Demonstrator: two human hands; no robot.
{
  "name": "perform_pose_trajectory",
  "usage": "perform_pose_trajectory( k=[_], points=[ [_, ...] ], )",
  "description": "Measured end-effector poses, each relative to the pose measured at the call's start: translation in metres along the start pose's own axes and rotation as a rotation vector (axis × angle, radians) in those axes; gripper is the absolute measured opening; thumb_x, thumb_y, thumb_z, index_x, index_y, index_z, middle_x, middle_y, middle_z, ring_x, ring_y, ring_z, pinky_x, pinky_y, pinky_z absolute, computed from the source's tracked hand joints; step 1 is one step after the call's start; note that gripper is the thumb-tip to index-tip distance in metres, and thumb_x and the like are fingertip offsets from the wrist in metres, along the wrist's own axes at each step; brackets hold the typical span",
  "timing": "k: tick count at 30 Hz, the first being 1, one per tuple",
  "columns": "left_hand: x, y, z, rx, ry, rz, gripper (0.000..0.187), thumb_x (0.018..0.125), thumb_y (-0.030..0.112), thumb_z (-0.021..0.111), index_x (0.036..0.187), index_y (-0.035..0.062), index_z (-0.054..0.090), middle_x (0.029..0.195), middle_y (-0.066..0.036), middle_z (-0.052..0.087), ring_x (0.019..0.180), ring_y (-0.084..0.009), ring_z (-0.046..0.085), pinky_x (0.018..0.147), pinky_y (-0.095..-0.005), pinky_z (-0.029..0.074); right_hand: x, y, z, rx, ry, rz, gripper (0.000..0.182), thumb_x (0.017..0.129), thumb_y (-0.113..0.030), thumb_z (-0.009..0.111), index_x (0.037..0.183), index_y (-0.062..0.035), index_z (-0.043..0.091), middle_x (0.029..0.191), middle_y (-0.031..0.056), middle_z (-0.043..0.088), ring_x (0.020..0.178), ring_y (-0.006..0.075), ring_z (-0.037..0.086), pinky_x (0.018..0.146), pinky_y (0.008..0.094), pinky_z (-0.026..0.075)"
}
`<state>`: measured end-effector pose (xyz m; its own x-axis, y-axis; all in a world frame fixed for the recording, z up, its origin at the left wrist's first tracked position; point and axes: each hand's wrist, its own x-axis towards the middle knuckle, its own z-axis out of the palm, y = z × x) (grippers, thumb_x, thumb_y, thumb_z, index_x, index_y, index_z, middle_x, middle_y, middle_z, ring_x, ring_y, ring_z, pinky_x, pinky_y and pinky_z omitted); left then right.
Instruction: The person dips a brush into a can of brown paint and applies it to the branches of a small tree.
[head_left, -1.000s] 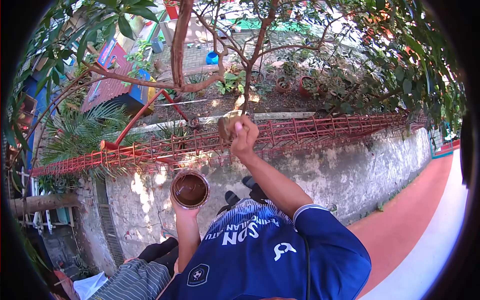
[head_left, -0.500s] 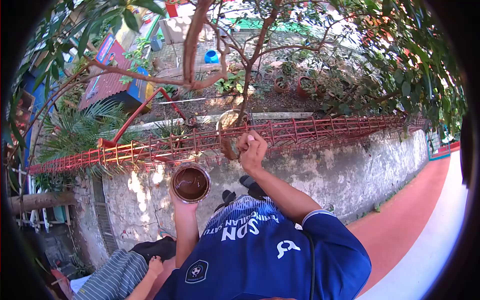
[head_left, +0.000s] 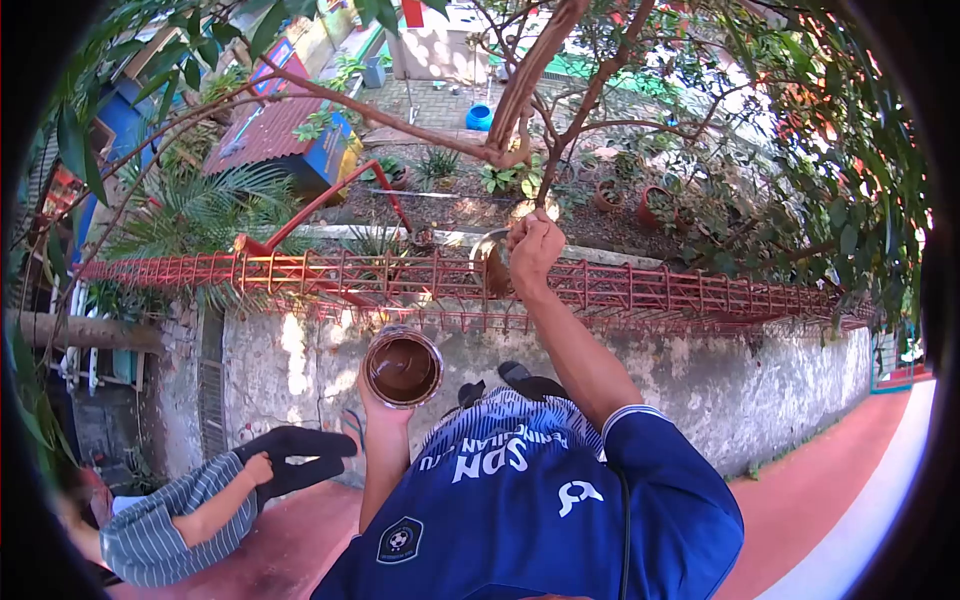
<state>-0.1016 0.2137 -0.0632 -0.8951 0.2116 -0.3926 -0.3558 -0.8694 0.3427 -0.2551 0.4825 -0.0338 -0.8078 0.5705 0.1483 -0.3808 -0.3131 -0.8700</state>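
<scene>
My left hand (head_left: 385, 412) is wrapped around an open can of brown paint (head_left: 403, 369), held upright in front of the wall, with a smeared rim. My right hand (head_left: 536, 246) is closed in a fist at the top of a long cage of reddish steel bars (head_left: 420, 275). Whatever it grips is too small or hidden to make out. Just left of the fist, a pale round-rimmed object (head_left: 487, 262) shows behind the bars.
A weathered concrete wall (head_left: 660, 370) runs below the bars. Tree branches (head_left: 400, 130) and leaves hang ahead. A person in a striped shirt (head_left: 180, 530) is at the lower left. Beyond stand potted plants, a blue container (head_left: 479, 117) and a red-roofed structure (head_left: 265, 125).
My right hand has moved up and slightly right along the bars, its arm reaching farther. The can has shifted slightly right in view. The other person has moved left and shows more fully.
</scene>
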Motion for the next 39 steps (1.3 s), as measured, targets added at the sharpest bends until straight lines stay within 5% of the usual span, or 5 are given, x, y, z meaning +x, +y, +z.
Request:
perform_pose_trajectory(
  k=[3, 10, 15, 27, 39],
  points=[
    [-0.014, -0.002, 0.025, -0.044, 0.113, 0.01, 0.052, 0.1, 0.04, 0.04, 0.129, 0.0028, 0.061, 0.123, -0.019, 0.067, 0.112, -0.0376, 0.066, 0.095, -0.0549, 0.057, -0.001, 0.001, 0.0, 0.026, -0.059, -0.019, 0.031, 0.096, -0.008, 0.048, 0.067, -0.0083, 0.038, 0.055, -0.0008, 0.041, 0.049, 0.0074, 0.039, 0.044, 0.0261, 0.031],
    [-0.016, -0.006, 0.015, 0.009, 0.148, -0.005, 0.051, 0.1, 0.04, 0.039, 0.129, 0.004, 0.06, 0.123, -0.018, 0.067, 0.112, -0.038, 0.066, 0.094, -0.0561, 0.057, 0.007, 0.0, 0.0, -0.037, -0.129, -0.306, 0.029, 0.095, -0.009, 0.044, 0.068, -0.0067, 0.032, 0.058, 0.0013, 0.036, 0.05, 0.0096, 0.031, 0.046, 0.0289, 0.027],
    [-0.008, -0.008, -0.003, 0.027, 0.039, -0.051, 0.053, 0.097, 0.054, 0.051, 0.13, 0.0141, 0.063, 0.13, -0.014, 0.065, 0.124, -0.0413, 0.059, 0.104, -0.0646, 0.045, -0.019, -0.009, -0.011, 0.078, 0.01, -0.127, 0.032, 0.096, -0.012, 0.044, 0.067, -0.0061, 0.034, 0.055, 0.0019, 0.04, 0.051, 0.0084, 0.035, 0.047, 0.0287, 0.029],
    [0.0, -0.023, 0.029, 0.034, 0.101, -0.091, 0.047, 0.1, 0.033, 0.04, 0.125, 0.0004, 0.062, 0.12, -0.018, 0.069, 0.111, -0.0344, 0.067, 0.095, -0.052, 0.056, -0.091, -0.018, -0.039, -0.07, -0.062, -0.091, 0.032, 0.094, -0.019, 0.046, 0.066, -0.0024, 0.041, 0.056, 0.0024, 0.046, 0.052, 0.0084, 0.038, 0.048, 0.029, 0.027],
    [0.0, -0.017, -0.004, -0.022, 0.011, 0.024, 0.052, 0.1, 0.046, 0.047, 0.132, 0.0068, 0.06, 0.128, -0.017, 0.066, 0.119, -0.0376, 0.063, 0.1, -0.0548, 0.053, -0.049, -0.041, -0.006, -0.229, -0.077, 0.106, 0.033, 0.099, -0.011, 0.044, 0.066, -0.0085, 0.039, 0.054, -0.0014, 0.04, 0.046, 0.0071, 0.038, 0.042, 0.0274, 0.032]
  ],
)
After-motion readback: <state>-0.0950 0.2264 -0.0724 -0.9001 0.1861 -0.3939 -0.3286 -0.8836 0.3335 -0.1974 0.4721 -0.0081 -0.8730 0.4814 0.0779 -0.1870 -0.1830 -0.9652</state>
